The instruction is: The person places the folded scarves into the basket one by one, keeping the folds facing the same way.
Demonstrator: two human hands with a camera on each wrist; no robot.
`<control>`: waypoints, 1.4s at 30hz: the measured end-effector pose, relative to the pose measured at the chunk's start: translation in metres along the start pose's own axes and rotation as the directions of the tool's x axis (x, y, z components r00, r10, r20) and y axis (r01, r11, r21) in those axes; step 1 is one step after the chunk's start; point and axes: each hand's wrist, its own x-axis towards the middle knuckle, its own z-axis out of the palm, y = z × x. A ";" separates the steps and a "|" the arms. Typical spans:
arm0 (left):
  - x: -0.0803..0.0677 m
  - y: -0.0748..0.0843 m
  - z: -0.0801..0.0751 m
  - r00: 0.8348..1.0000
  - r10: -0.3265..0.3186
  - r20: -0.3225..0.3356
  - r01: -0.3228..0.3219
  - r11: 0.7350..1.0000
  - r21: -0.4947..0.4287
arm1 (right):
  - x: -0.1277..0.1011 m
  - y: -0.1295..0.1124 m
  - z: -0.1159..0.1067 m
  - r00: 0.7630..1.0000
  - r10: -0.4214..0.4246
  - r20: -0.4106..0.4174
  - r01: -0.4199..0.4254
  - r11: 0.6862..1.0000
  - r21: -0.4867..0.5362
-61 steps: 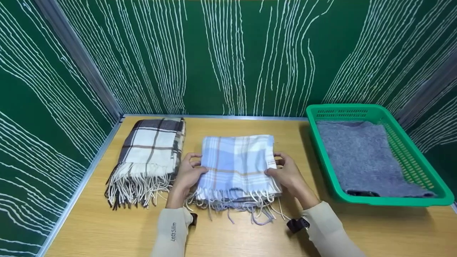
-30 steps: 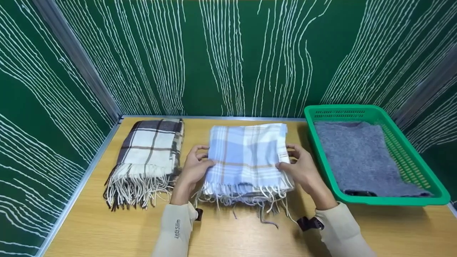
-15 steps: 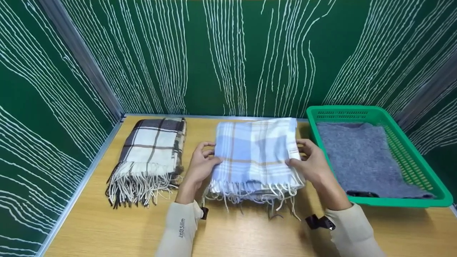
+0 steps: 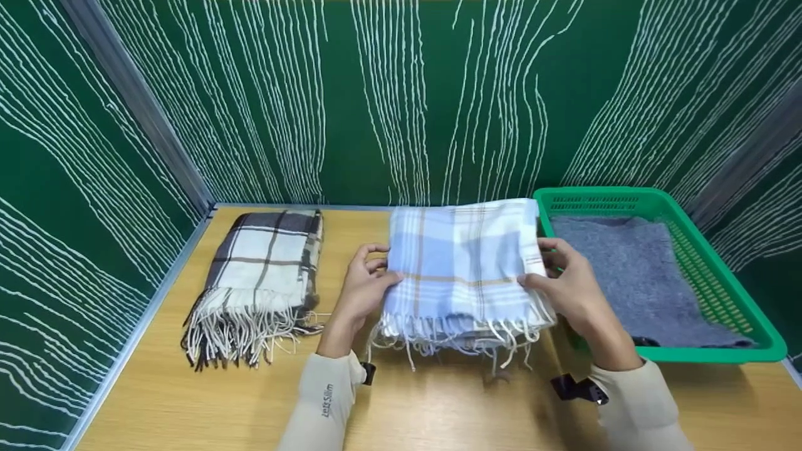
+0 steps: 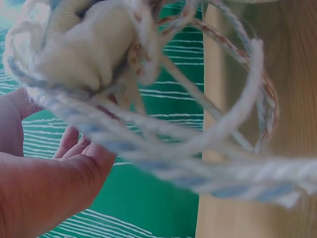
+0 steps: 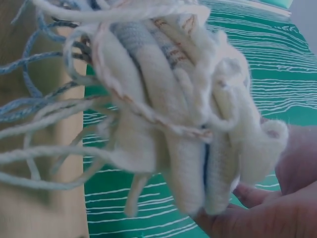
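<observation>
In the head view, a folded blue plaid scarf (image 4: 463,269) is held above the wooden table (image 4: 188,401), just left of the green basket (image 4: 720,275). Its left edge is pinched by the left hand (image 4: 363,291), thumb on top and fingers curled beneath; its right edge is gripped likewise by the right hand (image 4: 573,291).

In the left wrist view, the fringe (image 5: 198,134) is seen hanging past the palm.

In the right wrist view, the stacked folds (image 6: 193,129) are seen supported from below by fingers (image 6: 252,196).
</observation>
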 end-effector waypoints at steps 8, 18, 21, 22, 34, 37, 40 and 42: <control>-0.002 0.006 0.015 1.000 0.011 0.015 -0.011 1.000 0.001 | -0.006 -0.002 -0.017 0.999 0.049 0.022 -0.049 0.999 0.015; -0.003 0.009 0.030 0.998 0.041 0.042 -0.041 0.999 -0.018 | -0.011 -0.001 -0.037 0.999 0.032 0.018 -0.032 0.999 -0.015; -0.004 0.011 0.036 0.998 0.041 0.045 -0.040 0.999 -0.027 | -0.012 0.000 -0.042 1.000 0.027 0.011 -0.027 1.000 -0.007; -0.004 0.011 0.038 0.998 0.042 0.045 -0.041 0.999 -0.032 | -0.013 0.000 -0.044 1.000 0.026 0.007 -0.026 1.000 -0.004; -0.004 0.011 0.060 0.996 0.062 0.063 -0.057 0.996 -0.075 | -0.018 0.009 -0.064 0.999 0.009 -0.051 -0.011 0.999 -0.044; -0.004 0.011 0.066 0.996 0.060 0.062 -0.056 0.996 -0.073 | -0.019 0.010 -0.069 0.998 0.011 -0.059 -0.015 0.998 -0.065; -0.004 0.011 0.072 0.997 0.057 0.056 -0.053 0.997 -0.063 | -0.020 0.010 -0.073 0.998 0.025 -0.066 -0.031 0.995 -0.097; -0.004 0.011 0.076 0.997 0.057 0.055 -0.053 0.996 -0.066 | -0.020 0.010 -0.077 0.997 0.036 -0.066 -0.043 0.992 -0.116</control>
